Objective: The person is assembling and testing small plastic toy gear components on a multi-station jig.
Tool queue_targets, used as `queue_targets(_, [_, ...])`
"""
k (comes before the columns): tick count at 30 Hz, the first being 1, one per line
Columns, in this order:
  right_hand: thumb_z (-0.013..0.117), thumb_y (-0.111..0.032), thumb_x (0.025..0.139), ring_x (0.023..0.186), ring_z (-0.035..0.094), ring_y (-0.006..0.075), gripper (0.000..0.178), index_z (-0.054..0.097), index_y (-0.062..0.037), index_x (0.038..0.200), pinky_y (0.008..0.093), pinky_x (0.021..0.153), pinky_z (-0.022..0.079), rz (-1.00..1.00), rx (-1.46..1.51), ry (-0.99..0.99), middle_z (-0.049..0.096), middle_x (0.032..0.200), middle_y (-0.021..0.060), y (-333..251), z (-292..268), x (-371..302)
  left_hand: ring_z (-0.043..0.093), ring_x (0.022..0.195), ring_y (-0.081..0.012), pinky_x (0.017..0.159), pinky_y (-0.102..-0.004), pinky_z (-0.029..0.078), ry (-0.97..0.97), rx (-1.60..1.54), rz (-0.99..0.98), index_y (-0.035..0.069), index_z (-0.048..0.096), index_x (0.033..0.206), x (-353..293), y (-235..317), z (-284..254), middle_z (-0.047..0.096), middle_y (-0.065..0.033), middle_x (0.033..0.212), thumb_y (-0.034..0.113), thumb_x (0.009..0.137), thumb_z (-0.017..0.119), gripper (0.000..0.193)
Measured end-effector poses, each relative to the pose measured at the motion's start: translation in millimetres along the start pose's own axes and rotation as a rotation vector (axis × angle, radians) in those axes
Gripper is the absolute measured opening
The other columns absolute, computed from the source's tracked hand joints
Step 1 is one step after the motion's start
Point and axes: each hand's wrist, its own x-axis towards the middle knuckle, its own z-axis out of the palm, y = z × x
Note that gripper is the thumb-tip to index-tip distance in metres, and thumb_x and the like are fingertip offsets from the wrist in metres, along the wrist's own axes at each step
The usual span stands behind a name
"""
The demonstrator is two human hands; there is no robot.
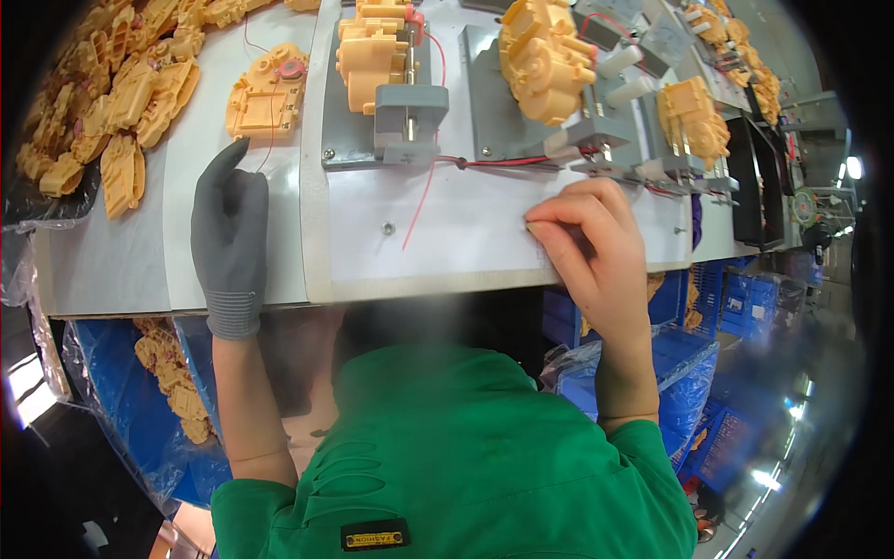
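Observation:
My left hand (230,228), in a grey knitted glove, rests at the bench front. Its upper finger stretches toward the lower edge of a yellow plastic housing (264,98), with a gap below that finger. A thin red wire (271,140) runs from the housing's round pink-red part down to the glove; no grip on it shows. My bare right hand (596,238) hovers over the white bench surface, thumb and forefinger pinched together. Whatever is between those fingertips is too small to make out. Left of it, a loose red wire (421,210) hangs from the grey fixture (410,112) holding another yellow housing (371,61).
A second grey fixture carries a yellow housing (545,65); another housing (694,121) sits farther right. Yellow parts (121,102) are heaped at the left. A red-black cable (503,163) crosses the bench. Blue crates (680,359) with plastic film stand below, beside a black tray (756,182).

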Motion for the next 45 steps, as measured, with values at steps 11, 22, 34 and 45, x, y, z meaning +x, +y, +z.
queue_targets(11, [0.079, -0.002, 0.066, 0.077, 0.054, 0.0242, 0.023, 0.070, -0.0068, 0.087, 0.0327, 0.067, 0.042, -0.007, -0.078, 0.038, 0.059, 0.083, 0.0061, -5, 2, -3, 0.054, 0.084, -0.0085, 0.082, -0.0245, 0.046, 0.021, 0.077, -0.079, 0.002, 0.058, 0.124, 1, 1, 6, 0.059, -0.0012, 0.091, 0.003, 0.089, 0.061, 0.035])
queue_targets(22, [0.079, -0.003, 0.064, 0.075, 0.055, 0.0239, 0.041, 0.067, -0.0037, 0.103, 0.0335, 0.065, 0.045, -0.279, 0.164, -0.149, 0.060, 0.091, 0.0072, -54, 38, 24, 0.058, 0.094, -0.0135, 0.088, -0.0286, 0.047, 0.021, 0.040, -0.126, 0.001, 0.060, 0.123, 0, 4, 2, 0.063, -0.0069, 0.104, 0.005, 0.088, 0.062, 0.035])
queue_targets(34, [0.076, -0.001, 0.072, 0.070, 0.049, 0.0263, 0.028, 0.065, -0.0022, 0.098, 0.0354, 0.059, 0.043, -0.231, -0.039, -0.104, 0.055, 0.083, 0.0094, -62, 56, 32, 0.060, 0.091, -0.0197, 0.086, -0.0319, 0.047, -0.043, -0.041, -0.052, 0.004, 0.061, 0.121, -2, 0, -2, 0.063, -0.0100, 0.101, 0.005, 0.086, 0.063, 0.035])
queue_targets(45, [0.075, 0.001, 0.072, 0.071, 0.052, 0.0279, 0.021, 0.062, -0.0015, 0.089, 0.0368, 0.061, 0.045, -0.240, 0.045, -0.051, 0.054, 0.082, 0.0095, -54, 61, 36, 0.053, 0.086, -0.0095, 0.083, -0.0252, 0.045, -0.028, -0.092, -0.078, 0.003, 0.059, 0.123, -6, 5, -2, 0.057, -0.0010, 0.093, 0.003, 0.090, 0.060, 0.034])
